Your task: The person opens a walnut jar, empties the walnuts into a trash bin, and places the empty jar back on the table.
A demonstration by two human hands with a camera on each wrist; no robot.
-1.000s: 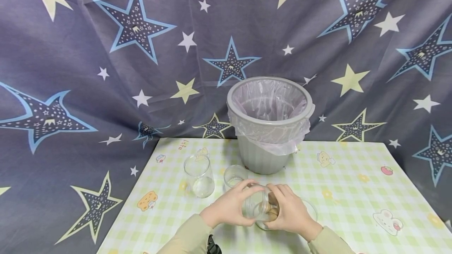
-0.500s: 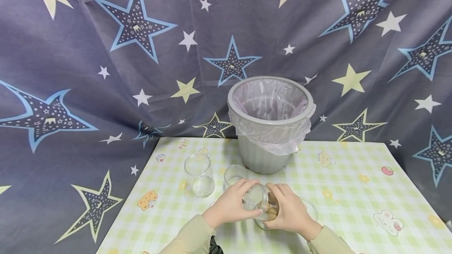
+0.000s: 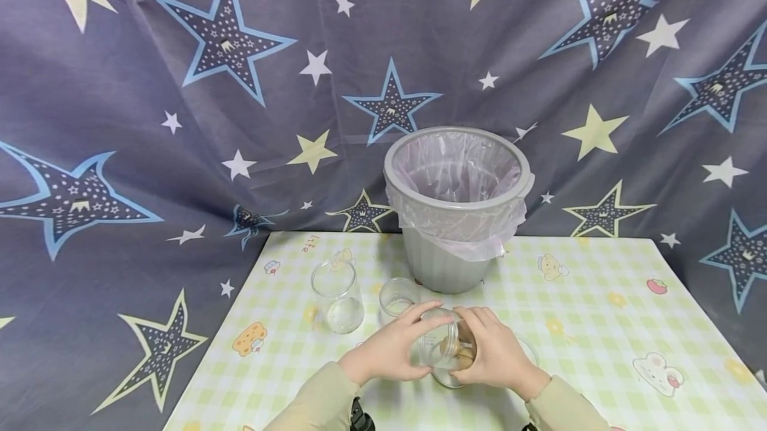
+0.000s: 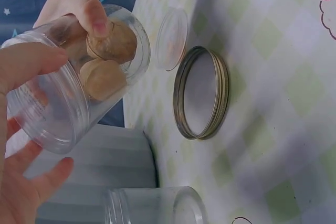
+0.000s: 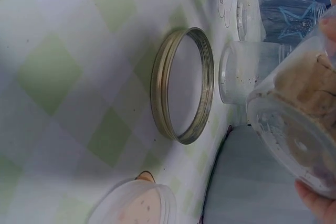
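Both hands hold a tilted clear jar (image 3: 439, 346) with brown, walnut-like lumps (image 4: 103, 80) inside. My left hand (image 3: 388, 349) grips the clear threaded end, its thumb and fingers spread around the rim. Around the body, near the base, my right hand (image 3: 499, 359) holds on with thumb and fingers on opposite sides. Just beneath the jar, a gold-coloured metal screw ring (image 5: 159, 88) lies on the table. A clear disc-like lid (image 4: 172, 40) lies beside the ring. Whether the jar's threaded end is covered cannot be told.
Left of the hands stand a tall clear jar (image 3: 339, 299) and a shorter clear jar (image 3: 397, 296). Behind them is a grey bin (image 3: 446, 264) with a translucent pinkish liner (image 3: 464, 226). The checked tablecloth (image 3: 599, 324) reaches back to a star-patterned curtain (image 3: 287, 71).
The left fingers shift around the jar's threaded end, drawing off its top and then returning over it. The right hand keeps its hold with little movement.
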